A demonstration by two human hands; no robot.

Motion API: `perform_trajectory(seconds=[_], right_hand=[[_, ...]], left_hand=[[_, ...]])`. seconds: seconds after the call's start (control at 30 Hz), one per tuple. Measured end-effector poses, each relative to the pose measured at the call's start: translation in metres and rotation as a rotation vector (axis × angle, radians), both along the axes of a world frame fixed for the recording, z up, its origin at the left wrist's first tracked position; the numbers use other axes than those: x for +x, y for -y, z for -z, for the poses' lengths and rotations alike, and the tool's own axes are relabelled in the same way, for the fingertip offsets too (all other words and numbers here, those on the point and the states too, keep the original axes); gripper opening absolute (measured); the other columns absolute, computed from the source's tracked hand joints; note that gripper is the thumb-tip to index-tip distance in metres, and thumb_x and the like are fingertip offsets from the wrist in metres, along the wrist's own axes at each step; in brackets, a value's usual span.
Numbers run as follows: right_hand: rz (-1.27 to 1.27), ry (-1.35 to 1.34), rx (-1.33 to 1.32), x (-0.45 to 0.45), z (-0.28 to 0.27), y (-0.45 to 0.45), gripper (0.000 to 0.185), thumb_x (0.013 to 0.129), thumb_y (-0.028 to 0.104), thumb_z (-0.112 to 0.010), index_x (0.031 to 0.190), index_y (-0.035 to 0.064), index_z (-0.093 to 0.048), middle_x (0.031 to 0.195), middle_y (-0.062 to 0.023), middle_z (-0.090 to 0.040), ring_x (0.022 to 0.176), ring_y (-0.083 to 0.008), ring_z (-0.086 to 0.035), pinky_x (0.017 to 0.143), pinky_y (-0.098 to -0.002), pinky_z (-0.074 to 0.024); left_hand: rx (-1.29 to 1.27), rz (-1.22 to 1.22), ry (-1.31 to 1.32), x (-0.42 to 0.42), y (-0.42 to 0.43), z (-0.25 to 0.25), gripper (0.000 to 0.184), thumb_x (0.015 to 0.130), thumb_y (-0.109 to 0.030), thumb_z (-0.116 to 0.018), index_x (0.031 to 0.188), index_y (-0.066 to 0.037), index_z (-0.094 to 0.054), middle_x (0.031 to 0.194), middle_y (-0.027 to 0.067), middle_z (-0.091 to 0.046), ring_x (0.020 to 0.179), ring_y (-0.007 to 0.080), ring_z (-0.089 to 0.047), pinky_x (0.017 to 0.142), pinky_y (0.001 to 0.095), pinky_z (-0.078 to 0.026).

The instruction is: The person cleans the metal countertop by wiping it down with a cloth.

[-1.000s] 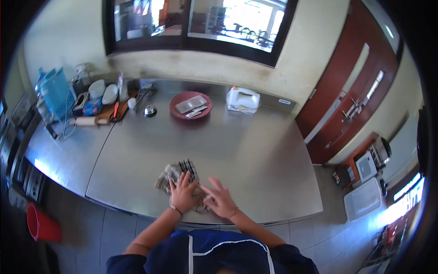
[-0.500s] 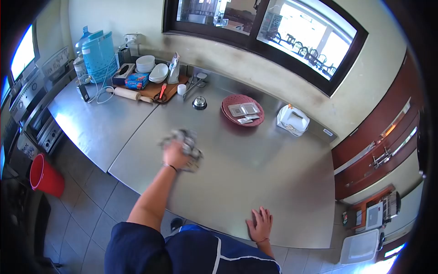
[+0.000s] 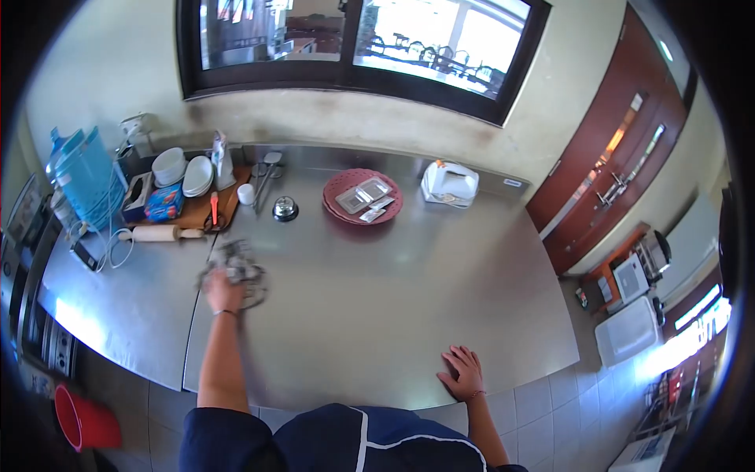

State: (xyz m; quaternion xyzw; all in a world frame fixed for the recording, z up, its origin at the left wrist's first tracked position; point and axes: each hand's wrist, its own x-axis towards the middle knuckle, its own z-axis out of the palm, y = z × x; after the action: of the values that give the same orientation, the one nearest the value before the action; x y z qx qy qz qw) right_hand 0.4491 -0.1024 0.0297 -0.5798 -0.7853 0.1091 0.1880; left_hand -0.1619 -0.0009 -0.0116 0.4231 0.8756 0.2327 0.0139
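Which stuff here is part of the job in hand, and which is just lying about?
In the job:
- patterned cloth, blurred, at the left hand
- steel tabletop under it; right hand rests near its front edge

Just lying about:
- silver bell
- pink basket
- white appliance
- rolling pin
- red bucket on the floor

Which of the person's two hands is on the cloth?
The left hand, farther forward, on the patterned cloth; the right hand has no cloth and rests at the metal tabletop's front edge.
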Motion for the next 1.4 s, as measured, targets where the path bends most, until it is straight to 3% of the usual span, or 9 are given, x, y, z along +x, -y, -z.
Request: perform_trajectory(seconds=[0.17,0.37,0.67,0.77,0.87,1.0,1.07,1.27,1.4], right_hand=[[0.028,-0.008,0.004,-0.001,0.0,-0.001,0.051,0.079,0.044,-0.071,0.122,0.018,-0.065,0.137,-0.0061,-0.056,0.134,-0.029,-0.044,0.114,-0.0479,-0.0271],[0.022,-0.011,-0.003,-0.001,-0.001,-0.002,0.05,0.08,0.041,-0.072,0.122,0.0159,-0.065,0.136,-0.0081,-0.056,0.133,-0.0306,-0.044,0.114,-0.0478,-0.0277],[0.037,-0.018,0.019,-0.004,-0.003,0.0,0.048,0.08,0.038,-0.072,0.122,0.0155,-0.065,0.135,-0.009,-0.057,0.133,-0.0303,-0.045,0.113,-0.0471,-0.0282],[0.036,-0.025,0.028,-0.004,-0.002,0.001,0.048,0.08,0.039,-0.071,0.122,0.0152,-0.065,0.135,-0.0094,-0.057,0.132,-0.0306,-0.045,0.113,-0.0475,-0.0288],[0.031,-0.015,0.037,-0.004,-0.002,0.0,0.048,0.08,0.039,-0.071,0.121,0.015,-0.065,0.135,-0.0095,-0.057,0.132,-0.0312,-0.046,0.113,-0.0477,-0.0292],[0.014,-0.01,0.059,-0.002,0.004,-0.001,0.048,0.081,0.04,-0.071,0.122,0.0146,-0.065,0.135,-0.0097,-0.057,0.132,-0.0318,-0.046,0.112,-0.0478,-0.0297],[0.002,-0.014,0.067,0.0,0.005,-0.001,0.049,0.081,0.04,-0.07,0.122,0.0143,-0.064,0.134,-0.0098,-0.057,0.131,-0.0318,-0.046,0.112,-0.0479,-0.0299],[0.0,-0.01,0.067,0.001,0.004,-0.001,0.049,0.083,0.042,-0.069,0.123,0.0144,-0.064,0.134,-0.0098,-0.057,0.132,-0.0315,-0.045,0.112,-0.0481,-0.0298],[-0.007,-0.019,0.068,0.004,0.009,-0.001,0.049,0.083,0.043,-0.068,0.124,0.0151,-0.063,0.136,-0.0095,-0.056,0.133,-0.031,-0.045,0.112,-0.048,-0.0288]], left_hand=[[-0.02,-0.24,-0.086,-0.018,0.0,-0.004,0.064,0.079,-0.04,-0.067,0.137,-0.017,-0.051,0.147,0.0127,-0.044,0.14,0.0266,-0.035,0.117,0.0495,-0.02],[0.046,0.274,-0.109,0.009,0.004,0.012,0.061,0.077,-0.035,-0.07,0.133,-0.016,-0.054,0.143,0.0097,-0.048,0.138,0.0242,-0.037,0.116,0.0493,-0.023],[0.072,-0.366,-0.145,-0.098,0.096,0.018,0.063,0.081,-0.04,-0.068,0.134,-0.011,-0.053,0.139,0.0117,-0.051,0.136,0.0276,-0.04,0.113,0.0511,-0.026],[-0.104,-0.234,-0.068,-0.05,0.112,-0.008,0.068,0.08,-0.041,-0.069,0.136,-0.008,-0.051,0.145,0.0163,-0.045,0.139,0.0298,-0.036,0.114,0.0509,-0.024],[-0.028,0.26,0.072,0.04,0.126,0.004,0.08,0.071,-0.029,-0.076,0.139,-0.002,-0.044,0.148,0.0189,-0.04,0.142,0.0342,-0.031,0.117,0.0507,-0.019],[-0.151,1.003,-0.038,0.149,0.143,-0.037,0.072,0.071,-0.033,-0.072,0.138,-0.018,-0.051,0.148,0.0144,-0.041,0.142,0.0293,-0.031,0.118,0.0504,-0.017],[-0.154,1.024,-0.028,0.145,0.134,-0.04,0.072,0.073,-0.036,-0.073,0.138,-0.018,-0.05,0.148,0.013,-0.041,0.141,0.0283,-0.033,0.118,0.0502,-0.019],[-0.035,0.185,0.006,0.031,0.077,-0.011,0.066,0.076,-0.035,-0.073,0.134,-0.014,-0.053,0.146,0.014,-0.044,0.139,0.0307,-0.036,0.115,0.0524,-0.022],[0.021,0.095,-0.029,0.042,0.068,0.005,0.065,0.075,-0.036,-0.074,0.132,-0.012,-0.055,0.144,0.0158,-0.044,0.138,0.0316,-0.036,0.115,0.0531,-0.022]])
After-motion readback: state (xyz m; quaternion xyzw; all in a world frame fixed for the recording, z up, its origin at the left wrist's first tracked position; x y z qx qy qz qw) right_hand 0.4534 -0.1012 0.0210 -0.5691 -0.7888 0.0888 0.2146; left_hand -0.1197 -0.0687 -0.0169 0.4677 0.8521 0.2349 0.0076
